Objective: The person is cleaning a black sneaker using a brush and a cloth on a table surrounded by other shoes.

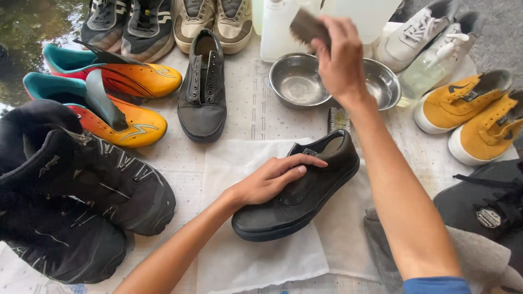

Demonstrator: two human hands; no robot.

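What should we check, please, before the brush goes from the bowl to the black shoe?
1. Black shoe steadied: ok, left hand rests on its side.
2. Brush gripped: ok, right hand holds it above the bowl.
3. Cloth under the shoe: ok, the shoe lies on it.
4. Liquid in the bowl: cannot tell.
5. Bristles wet: cannot tell.
6. Laces out of the shoe: ok, none show on it.

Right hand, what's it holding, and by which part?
The right hand holds a small brush by its back, above the metal bowl; how the fingers wrap it is hidden.
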